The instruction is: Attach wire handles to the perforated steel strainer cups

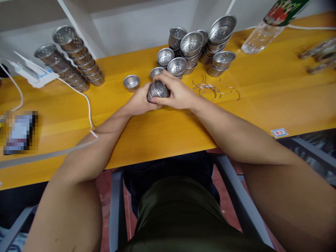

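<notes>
A perforated metal cup [160, 89] is held between both hands above the table. My left hand [141, 99] wraps round its left side. My right hand [178, 90] grips it from the right, with the thumb across the near side and the fingers over the top. A thin curved line, perhaps a wire, crosses the cup's face. Just left of the hands stands a single small metal cup [131, 82]. Behind them, another cup [156, 71] is partly covered by my right hand. Several loose curved wires [210, 87] lie to the right.
Several stacked perforated cups [191, 45] stand at the back, beside a clear plastic bottle [262, 36]. Two tall cup stacks [78, 56] lean at the back left. A white cable [88, 101] runs past my left forearm. A blurred phone-like object [19, 133] lies far left.
</notes>
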Tool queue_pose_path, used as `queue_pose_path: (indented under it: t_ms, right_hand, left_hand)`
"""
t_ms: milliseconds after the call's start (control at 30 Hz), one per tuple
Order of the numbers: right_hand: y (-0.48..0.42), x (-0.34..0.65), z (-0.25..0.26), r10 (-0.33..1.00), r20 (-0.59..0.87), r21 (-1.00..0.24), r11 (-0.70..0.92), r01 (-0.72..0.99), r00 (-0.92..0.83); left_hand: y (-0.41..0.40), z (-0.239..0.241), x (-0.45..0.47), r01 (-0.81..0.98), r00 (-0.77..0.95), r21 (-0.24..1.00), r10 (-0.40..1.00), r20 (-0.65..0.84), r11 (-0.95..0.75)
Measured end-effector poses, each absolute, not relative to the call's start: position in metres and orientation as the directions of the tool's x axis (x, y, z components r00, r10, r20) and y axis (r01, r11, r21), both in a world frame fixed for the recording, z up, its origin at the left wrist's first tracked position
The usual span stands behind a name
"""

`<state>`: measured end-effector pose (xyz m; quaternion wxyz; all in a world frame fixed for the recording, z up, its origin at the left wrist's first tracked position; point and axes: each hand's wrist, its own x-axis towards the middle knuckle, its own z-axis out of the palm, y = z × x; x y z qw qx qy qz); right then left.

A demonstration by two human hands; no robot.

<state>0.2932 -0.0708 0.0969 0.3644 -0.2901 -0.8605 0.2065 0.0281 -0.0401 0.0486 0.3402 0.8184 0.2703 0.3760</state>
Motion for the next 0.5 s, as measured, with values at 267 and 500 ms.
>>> queue_pose_path:
  t_ms: [267, 500]
  right_hand:
    - [-0.080, 0.301, 0.117, 0.642, 0.479, -0.556, 0.749, 0.359, -0.598]
    - [-0.082, 0.335, 0.133, 0.701, 0.406, -0.522, 0.705, 0.481, -0.586]
  left_hand:
    - [-0.036, 0.043, 0.020, 0.168, 0.572, 0.785, 0.707, 0.415, -0.596]
    - [-0.009, 0.027, 0.002, 0.300, 0.330, 0.664, 0.728, 0.602, -0.685]
